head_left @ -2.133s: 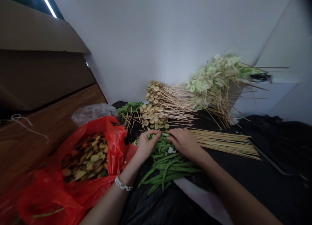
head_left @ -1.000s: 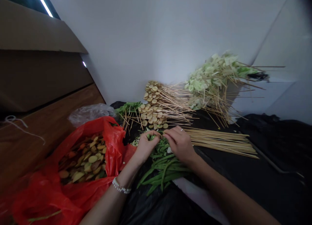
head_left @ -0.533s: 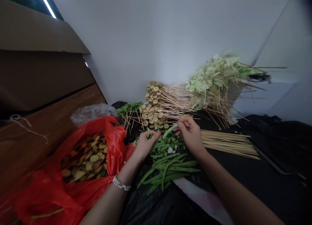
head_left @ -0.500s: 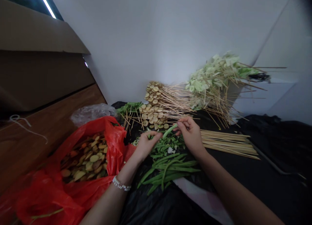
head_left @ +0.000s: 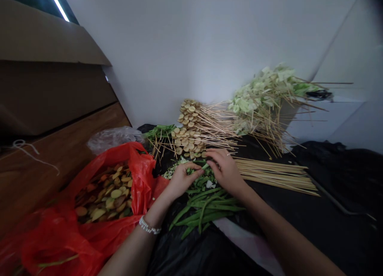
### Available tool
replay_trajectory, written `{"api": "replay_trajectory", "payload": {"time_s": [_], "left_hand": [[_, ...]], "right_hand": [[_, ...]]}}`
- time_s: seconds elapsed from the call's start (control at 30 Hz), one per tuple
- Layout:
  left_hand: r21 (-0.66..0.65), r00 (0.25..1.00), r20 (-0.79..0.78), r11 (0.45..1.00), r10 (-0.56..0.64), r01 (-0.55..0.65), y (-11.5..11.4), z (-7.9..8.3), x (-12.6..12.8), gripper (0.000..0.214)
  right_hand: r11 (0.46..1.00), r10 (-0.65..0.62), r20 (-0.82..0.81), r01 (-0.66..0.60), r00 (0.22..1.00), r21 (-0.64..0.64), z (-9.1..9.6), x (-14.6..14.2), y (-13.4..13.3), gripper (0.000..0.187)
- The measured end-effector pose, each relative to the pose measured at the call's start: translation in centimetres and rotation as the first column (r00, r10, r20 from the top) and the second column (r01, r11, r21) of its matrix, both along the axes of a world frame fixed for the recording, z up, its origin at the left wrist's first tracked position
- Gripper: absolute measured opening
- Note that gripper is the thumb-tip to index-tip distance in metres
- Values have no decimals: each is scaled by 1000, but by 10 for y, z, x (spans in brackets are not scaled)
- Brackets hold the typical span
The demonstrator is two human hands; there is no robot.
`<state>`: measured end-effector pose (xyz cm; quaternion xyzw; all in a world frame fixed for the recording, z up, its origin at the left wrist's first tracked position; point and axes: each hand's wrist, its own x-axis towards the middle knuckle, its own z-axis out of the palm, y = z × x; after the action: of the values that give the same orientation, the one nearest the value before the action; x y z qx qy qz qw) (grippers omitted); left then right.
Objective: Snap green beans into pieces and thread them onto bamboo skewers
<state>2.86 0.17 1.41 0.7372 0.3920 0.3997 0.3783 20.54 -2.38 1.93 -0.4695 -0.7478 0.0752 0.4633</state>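
Observation:
My left hand (head_left: 183, 181), with a beaded bracelet (head_left: 149, 228) on its wrist, curls over a heap of cut green beans (head_left: 200, 180). Whether its fingers grip a piece, I cannot tell. My right hand (head_left: 224, 170) is close beside it, pinching a green bean (head_left: 205, 165) between its fingers, with most of the bean hidden. Longer whole beans (head_left: 206, 206) lie just below both hands. A bundle of bamboo skewers (head_left: 272, 176) lies to the right of my right hand. Skewered round slices (head_left: 188, 134) stand just beyond my hands.
An open red plastic bag (head_left: 140, 176) of sliced tubers lies left of my left hand. Skewered pale cabbage (head_left: 263, 98) is heaped at the back right, and skewered greens (head_left: 160, 131) at the back left. Black plastic (head_left: 191, 252) covers the work surface, beside a wooden ledge (head_left: 68, 160).
My right hand has moved down and left, closer to my left hand. The long bean that stuck out from its fingers is now mostly hidden. My left hand has shifted slightly right.

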Motion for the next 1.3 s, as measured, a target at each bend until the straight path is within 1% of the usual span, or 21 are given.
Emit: {"api": "replay_trajectory", "payload": {"time_s": [0.03,0.07,0.13,0.2,0.23,0.27,0.33,0.43,0.53,0.63,0.7,0.8,0.87,0.93,1.0,1.1,1.17,1.2,1.23,1.27,1.3], "left_hand": [[45,1000,-22,999,13,-12,0,-2,0,14],[88,999,-44,996,27,-23,0,-3,0,12],[159,994,-94,987,46,-31,1,-6,0,10],[194,990,-134,981,45,-18,1,-6,0,10],[192,990,-139,981,35,-8,1,-5,-1,10],[178,991,-131,984,22,2,1,-3,-2,10],[107,997,-74,994,-12,20,1,0,-3,11],[-92,995,83,994,-54,61,-1,4,-2,19],[-301,965,264,950,-2,84,-6,4,2,27],[-415,906,416,902,73,117,-9,3,7,31],[-449,850,512,882,124,141,-7,3,8,32],[-463,761,609,879,223,112,-1,5,4,30],[-472,733,630,876,258,97,3,8,1,27],[-496,734,632,858,251,134,3,9,0,25],[-517,750,624,835,218,188,1,10,1,25],[-527,793,590,816,151,237,-4,7,3,32],[-530,825,559,801,83,279,-6,4,3,35],[-530,836,547,792,45,304,-6,3,3,35],[-526,843,538,787,14,322,-7,2,3,35],[-519,847,532,790,-2,327,-7,1,3,34],[-512,850,527,799,2,315,-7,1,3,34]], "right_hand": [[997,-20,195,4,981,81,1,0,-2,22],[991,-40,363,-8,931,130,1,0,-3,25],[989,-73,585,-18,807,147,-1,-2,-6,23],[993,-82,689,1,721,116,-4,-4,-6,19],[996,-77,709,14,701,94,-6,-5,-6,18],[997,-66,715,22,696,71,-7,-5,-6,18],[1000,-32,687,24,726,20,-8,-6,-7,20],[998,9,572,29,821,-57,-7,-7,-7,19],[993,-1,390,47,921,-108,-4,-9,-7,22],[979,36,117,-12,992,-203,-1,-10,-8,23],[954,78,-61,-92,995,-286,1,-11,-8,24],[898,117,-278,-221,953,-381,1,-10,-7,23],[857,149,-414,-326,898,-399,-1,-10,-4,21],[809,182,-534,-434,826,-396,-2,-9,-1,23],[746,198,-644,-540,739,-390,-3,-8,-1,33],[622,204,-788,-699,581,-354,-2,-9,-3,56],[546,199,-842,-771,501,-329,-2,-11,-6,67],[518,199,-853,-791,482,-326,-2,-12,-8,70],[496,201,-853,-801,481,-335,-2,-13,-9,71],[489,207,-840,-797,502,-355,-3,-14,-9,70],[507,210,-814,-772,541,-382,-3,-14,-9,67]]}}
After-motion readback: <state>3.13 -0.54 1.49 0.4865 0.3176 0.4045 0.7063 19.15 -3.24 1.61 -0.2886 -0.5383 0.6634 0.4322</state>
